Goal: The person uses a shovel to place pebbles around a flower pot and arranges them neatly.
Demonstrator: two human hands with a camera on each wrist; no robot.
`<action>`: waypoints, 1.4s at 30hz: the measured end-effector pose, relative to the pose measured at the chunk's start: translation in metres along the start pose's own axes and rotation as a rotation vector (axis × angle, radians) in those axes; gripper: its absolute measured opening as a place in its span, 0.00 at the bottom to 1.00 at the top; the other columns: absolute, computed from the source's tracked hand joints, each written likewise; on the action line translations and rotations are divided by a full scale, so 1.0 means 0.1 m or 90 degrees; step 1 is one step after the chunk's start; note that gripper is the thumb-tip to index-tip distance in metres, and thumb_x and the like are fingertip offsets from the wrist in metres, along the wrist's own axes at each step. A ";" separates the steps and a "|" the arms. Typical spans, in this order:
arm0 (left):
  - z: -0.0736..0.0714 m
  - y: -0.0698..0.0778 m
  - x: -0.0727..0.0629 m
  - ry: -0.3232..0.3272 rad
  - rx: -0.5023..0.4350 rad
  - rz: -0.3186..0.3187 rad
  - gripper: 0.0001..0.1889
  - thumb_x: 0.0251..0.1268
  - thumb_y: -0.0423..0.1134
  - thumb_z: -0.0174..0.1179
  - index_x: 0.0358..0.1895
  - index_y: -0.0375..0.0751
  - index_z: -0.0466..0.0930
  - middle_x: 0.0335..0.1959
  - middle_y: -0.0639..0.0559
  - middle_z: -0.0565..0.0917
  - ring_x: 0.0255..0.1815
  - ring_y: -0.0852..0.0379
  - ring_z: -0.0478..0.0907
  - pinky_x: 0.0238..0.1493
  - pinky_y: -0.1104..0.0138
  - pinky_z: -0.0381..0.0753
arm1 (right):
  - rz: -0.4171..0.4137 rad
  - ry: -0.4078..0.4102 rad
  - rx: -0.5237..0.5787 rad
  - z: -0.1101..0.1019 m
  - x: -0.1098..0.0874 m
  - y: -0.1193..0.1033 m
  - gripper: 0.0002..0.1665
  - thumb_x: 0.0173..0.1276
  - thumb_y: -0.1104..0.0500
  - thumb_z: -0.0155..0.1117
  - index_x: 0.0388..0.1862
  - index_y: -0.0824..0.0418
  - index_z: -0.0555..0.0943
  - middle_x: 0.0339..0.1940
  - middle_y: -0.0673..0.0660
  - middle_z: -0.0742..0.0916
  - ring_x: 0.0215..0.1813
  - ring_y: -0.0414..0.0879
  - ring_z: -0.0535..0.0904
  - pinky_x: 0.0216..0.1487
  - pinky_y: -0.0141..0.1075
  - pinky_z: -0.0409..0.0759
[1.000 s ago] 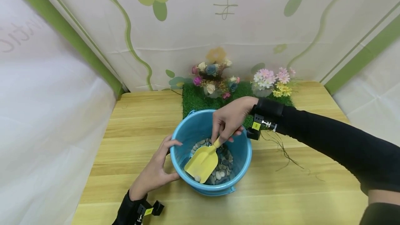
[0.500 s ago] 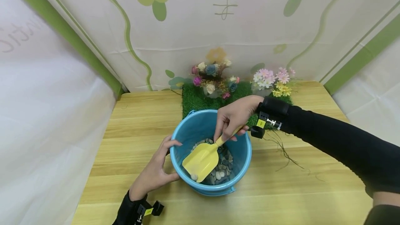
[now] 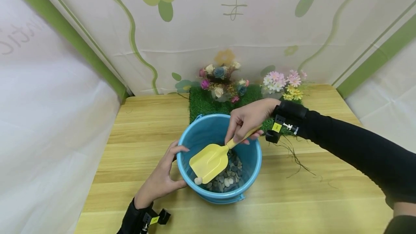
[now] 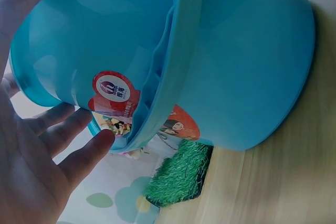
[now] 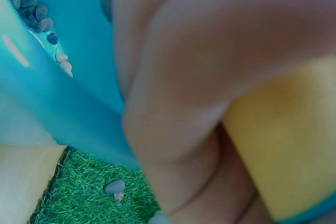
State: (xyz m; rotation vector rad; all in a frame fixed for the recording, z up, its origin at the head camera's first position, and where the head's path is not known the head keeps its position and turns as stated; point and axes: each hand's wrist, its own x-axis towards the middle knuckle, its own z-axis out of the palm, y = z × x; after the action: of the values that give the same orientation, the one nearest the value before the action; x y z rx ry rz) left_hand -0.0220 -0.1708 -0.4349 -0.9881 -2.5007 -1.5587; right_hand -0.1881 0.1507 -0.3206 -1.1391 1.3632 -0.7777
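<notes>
A blue bucket (image 3: 185, 136) stands on the wooden table with grey and white pebbles (image 3: 232, 169) on its bottom. My right hand (image 3: 248, 118) grips the handle of a yellow toy shovel (image 3: 209, 161) inside the bucket's mouth. At the blade's front corner is one white pebble (image 3: 198, 181); whether the blade or the bucket wall bears it, I cannot tell. My left hand (image 3: 162, 176) holds the bucket's left side, a finger over the rim and the thumb lower down against the outside. In the right wrist view, curled fingers (image 5: 178, 103) wrap the yellow handle (image 5: 294, 140).
Behind the bucket lies a green turf mat (image 3: 199, 102) with two flower arrangements, one of roses (image 3: 219, 91) and one of pink and yellow flowers (image 3: 282, 82). Small stones (image 5: 114, 186) lie on the turf. Thin brown strands (image 3: 294, 156) lie right of the bucket. Printed cloth walls surround the table.
My right hand has moved right and slightly up with the shovel, its handle now showing more. The white pebble has shifted left to the blade's edge. My left hand stays put.
</notes>
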 end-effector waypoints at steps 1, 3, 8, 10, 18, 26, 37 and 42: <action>0.00 0.00 0.00 0.000 0.000 0.001 0.41 0.50 0.33 0.77 0.67 0.40 0.64 0.76 0.45 0.59 0.71 0.42 0.63 0.61 0.52 0.77 | 0.004 -0.001 0.002 0.00 0.01 0.00 0.19 0.81 0.62 0.54 0.65 0.56 0.82 0.29 0.73 0.82 0.17 0.41 0.72 0.19 0.31 0.75; 0.00 0.00 0.00 0.000 -0.002 -0.001 0.41 0.50 0.33 0.77 0.67 0.40 0.64 0.77 0.45 0.58 0.71 0.42 0.63 0.61 0.49 0.77 | 0.017 -0.006 0.004 0.02 0.03 -0.01 0.19 0.80 0.62 0.54 0.65 0.56 0.82 0.29 0.72 0.83 0.17 0.40 0.73 0.19 0.31 0.75; 0.00 0.00 0.00 -0.001 -0.007 -0.002 0.41 0.51 0.34 0.78 0.68 0.43 0.64 0.77 0.43 0.58 0.71 0.40 0.63 0.59 0.42 0.77 | 0.037 -0.013 0.001 0.04 0.08 -0.04 0.19 0.79 0.62 0.56 0.65 0.57 0.82 0.29 0.69 0.83 0.17 0.40 0.73 0.21 0.31 0.76; 0.00 0.00 0.00 -0.001 -0.009 -0.004 0.42 0.51 0.34 0.78 0.68 0.46 0.64 0.77 0.44 0.58 0.71 0.40 0.63 0.59 0.42 0.77 | 0.034 -0.012 -0.002 0.03 0.09 -0.04 0.19 0.79 0.63 0.56 0.65 0.58 0.82 0.28 0.69 0.83 0.17 0.41 0.73 0.21 0.31 0.76; 0.01 -0.01 0.01 -0.001 -0.010 -0.004 0.40 0.53 0.36 0.77 0.68 0.48 0.64 0.77 0.45 0.58 0.72 0.41 0.62 0.60 0.45 0.77 | 0.031 -0.007 0.015 0.02 0.06 -0.02 0.19 0.80 0.61 0.56 0.65 0.55 0.82 0.29 0.71 0.82 0.17 0.41 0.73 0.20 0.32 0.76; 0.00 0.01 0.01 -0.002 -0.009 -0.012 0.40 0.52 0.35 0.77 0.68 0.44 0.64 0.77 0.47 0.58 0.71 0.42 0.63 0.61 0.48 0.76 | 0.014 0.011 0.021 0.04 -0.02 0.00 0.19 0.80 0.61 0.54 0.64 0.55 0.83 0.29 0.74 0.81 0.16 0.40 0.73 0.18 0.31 0.75; 0.00 0.00 -0.01 -0.002 -0.011 -0.014 0.41 0.50 0.32 0.78 0.67 0.38 0.64 0.77 0.47 0.57 0.71 0.42 0.62 0.60 0.48 0.77 | 0.015 0.047 0.023 0.02 -0.15 0.03 0.19 0.80 0.63 0.54 0.65 0.56 0.82 0.28 0.67 0.83 0.17 0.41 0.72 0.20 0.32 0.76; 0.00 0.00 -0.01 -0.005 -0.011 -0.019 0.42 0.49 0.30 0.77 0.68 0.41 0.64 0.78 0.47 0.56 0.72 0.42 0.61 0.60 0.47 0.77 | 0.025 0.080 0.017 0.01 -0.19 0.02 0.19 0.80 0.63 0.54 0.64 0.58 0.82 0.28 0.66 0.83 0.16 0.43 0.71 0.20 0.35 0.76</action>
State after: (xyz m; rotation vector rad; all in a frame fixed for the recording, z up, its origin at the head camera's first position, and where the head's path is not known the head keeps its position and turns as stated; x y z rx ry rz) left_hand -0.0211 -0.1710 -0.4352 -0.9668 -2.5227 -1.5899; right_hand -0.1900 0.1695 -0.3159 -1.0541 1.4703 -0.8490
